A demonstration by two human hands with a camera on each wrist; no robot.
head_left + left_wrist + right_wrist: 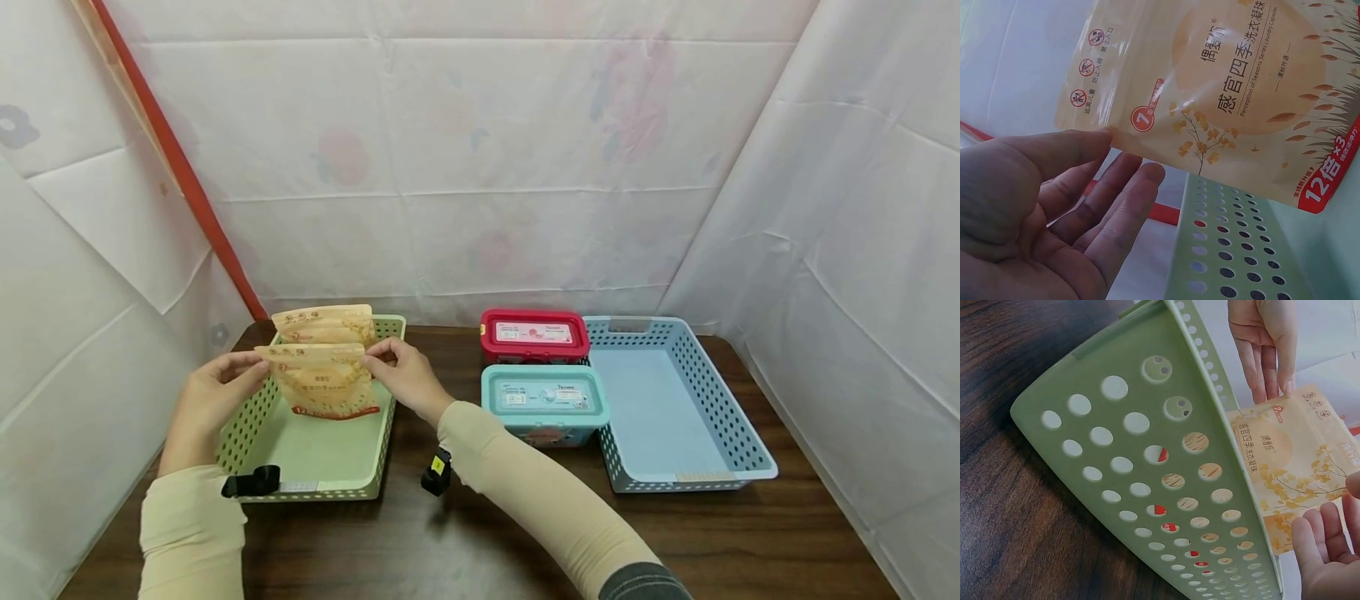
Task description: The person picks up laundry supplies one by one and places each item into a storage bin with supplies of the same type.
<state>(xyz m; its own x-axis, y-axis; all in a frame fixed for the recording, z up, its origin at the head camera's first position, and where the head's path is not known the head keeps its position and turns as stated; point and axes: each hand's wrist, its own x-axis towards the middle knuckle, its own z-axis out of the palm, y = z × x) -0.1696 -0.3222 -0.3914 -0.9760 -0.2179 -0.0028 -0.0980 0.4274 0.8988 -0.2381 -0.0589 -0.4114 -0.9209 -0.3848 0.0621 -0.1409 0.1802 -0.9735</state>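
Pinching front pouch (318,379): left hand (212,398), right hand (410,381); green basket (330,457) holds second pouch (324,324) behind.

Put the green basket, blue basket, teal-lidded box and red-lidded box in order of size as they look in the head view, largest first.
1. Green basket and blue basket: too alike to rank, the green one partly covered.
2. Teal-lidded box.
3. Red-lidded box: farther back, so its real size is unsure.
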